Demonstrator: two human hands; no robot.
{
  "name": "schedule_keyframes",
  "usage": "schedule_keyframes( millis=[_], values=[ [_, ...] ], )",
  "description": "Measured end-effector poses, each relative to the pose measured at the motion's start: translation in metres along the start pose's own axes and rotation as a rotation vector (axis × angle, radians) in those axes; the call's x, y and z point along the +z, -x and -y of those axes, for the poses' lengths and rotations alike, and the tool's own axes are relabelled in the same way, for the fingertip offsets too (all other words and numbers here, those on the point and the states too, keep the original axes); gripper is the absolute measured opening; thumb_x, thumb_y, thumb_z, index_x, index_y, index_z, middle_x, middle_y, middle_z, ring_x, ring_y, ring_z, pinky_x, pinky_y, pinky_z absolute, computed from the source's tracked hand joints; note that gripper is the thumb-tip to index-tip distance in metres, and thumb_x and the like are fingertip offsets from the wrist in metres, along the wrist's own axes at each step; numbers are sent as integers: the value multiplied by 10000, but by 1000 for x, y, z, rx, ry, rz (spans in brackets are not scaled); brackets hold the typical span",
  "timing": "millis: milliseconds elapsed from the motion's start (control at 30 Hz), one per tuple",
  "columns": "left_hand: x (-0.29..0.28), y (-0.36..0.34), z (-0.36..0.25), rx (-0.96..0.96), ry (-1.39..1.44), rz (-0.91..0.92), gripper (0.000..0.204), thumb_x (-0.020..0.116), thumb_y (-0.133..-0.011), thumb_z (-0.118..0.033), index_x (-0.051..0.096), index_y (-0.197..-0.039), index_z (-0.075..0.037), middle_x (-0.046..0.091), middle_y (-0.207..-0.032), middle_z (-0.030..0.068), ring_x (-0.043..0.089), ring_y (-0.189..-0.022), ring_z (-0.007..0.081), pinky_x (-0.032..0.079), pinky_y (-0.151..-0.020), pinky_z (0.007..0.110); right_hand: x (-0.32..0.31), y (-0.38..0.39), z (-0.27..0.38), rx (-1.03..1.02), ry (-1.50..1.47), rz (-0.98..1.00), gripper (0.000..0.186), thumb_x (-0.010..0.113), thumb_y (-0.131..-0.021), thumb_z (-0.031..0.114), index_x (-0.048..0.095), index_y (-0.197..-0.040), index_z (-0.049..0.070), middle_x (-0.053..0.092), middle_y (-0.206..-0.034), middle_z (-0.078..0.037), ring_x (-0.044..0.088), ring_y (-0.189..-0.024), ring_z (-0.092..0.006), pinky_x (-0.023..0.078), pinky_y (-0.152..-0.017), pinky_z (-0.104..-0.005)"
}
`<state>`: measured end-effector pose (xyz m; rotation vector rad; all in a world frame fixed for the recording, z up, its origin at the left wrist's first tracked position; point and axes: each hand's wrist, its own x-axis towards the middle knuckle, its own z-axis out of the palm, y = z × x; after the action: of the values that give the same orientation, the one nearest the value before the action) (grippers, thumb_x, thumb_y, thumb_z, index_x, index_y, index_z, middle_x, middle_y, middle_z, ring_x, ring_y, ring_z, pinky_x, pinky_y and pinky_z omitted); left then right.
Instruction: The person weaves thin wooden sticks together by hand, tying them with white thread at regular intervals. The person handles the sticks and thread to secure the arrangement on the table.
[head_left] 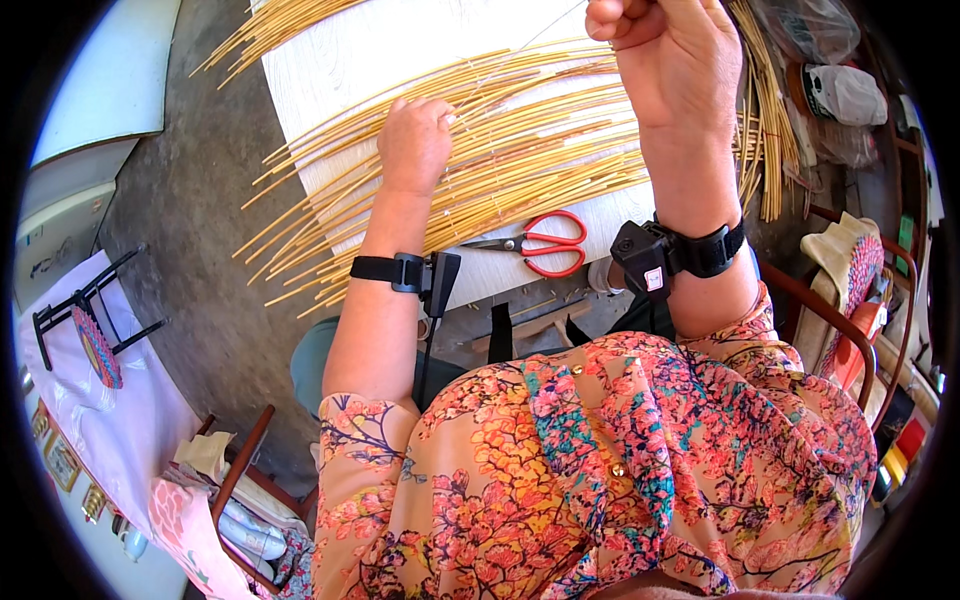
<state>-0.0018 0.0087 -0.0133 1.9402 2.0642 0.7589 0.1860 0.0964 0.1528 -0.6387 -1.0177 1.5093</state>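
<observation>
left hand (414, 147) curled on yellow sticks (560, 184), right hand (680, 62) curled above their right part (grasps unclear).

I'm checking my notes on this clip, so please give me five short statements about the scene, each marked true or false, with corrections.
1. The yellow stalks reach out past the left edge of the white table. True.
2. The right hand grips the scissors. False: the scissors lie on the table, and the hand is up at the top edge of the picture.
3. The left hand is over the stalks. True.
4. Only one wrist carries a black strap. False: both wrists do.
5. The person's shirt is plain white. False: it has a multicoloured floral pattern.
</observation>
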Motion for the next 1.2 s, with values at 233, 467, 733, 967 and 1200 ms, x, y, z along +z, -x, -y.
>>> schedule_keyframes(
  millis=[233,467,733,967,1200],
  values=[
    [-8,-2,-3,-24,19,-80,143,696,-728,-95,686,-871,-107,670,-798,43,583,-833,256,481,-739,374,11,4,5,70,34,-12,107,461,-996,155,523,-967,73,635,-810,-84,637,-667,-149,528,-593,-240],
    [-19,-8,-15,-397,435,-12,215,645,-849,-257,657,-839,-43,652,-681,77,536,-518,166,464,-551,295,9,4,-6,104,76,91,49,509,-964,97,518,-970,49,641,-847,-112,644,-690,-167,530,-611,-247],
    [0,-5,-1,-693,1071,306,345,677,-827,-340,680,-782,2,580,-499,77,469,-376,86,349,-376,228,17,25,-9,396,-164,774,165,583,-918,152,509,-941,6,625,-738,-140,617,-541,-156,488,-454,-229],
    [-25,-12,-4,-597,595,331,176,620,-776,-184,681,-769,-20,625,-551,77,585,-459,134,452,-477,278,-15,11,-73,254,829,481,111,594,-912,179,593,-898,69,637,-750,-62,642,-659,-160,497,-561,-273],
    [-40,-14,-7,-430,359,254,171,612,-787,-209,682,-790,-53,666,-668,112,647,-603,233,497,-597,320,-37,29,-131,-301,1554,396,114,581,-793,68,623,-890,111,589,-811,-99,634,-693,-313,523,-585,-400]
  ],
)
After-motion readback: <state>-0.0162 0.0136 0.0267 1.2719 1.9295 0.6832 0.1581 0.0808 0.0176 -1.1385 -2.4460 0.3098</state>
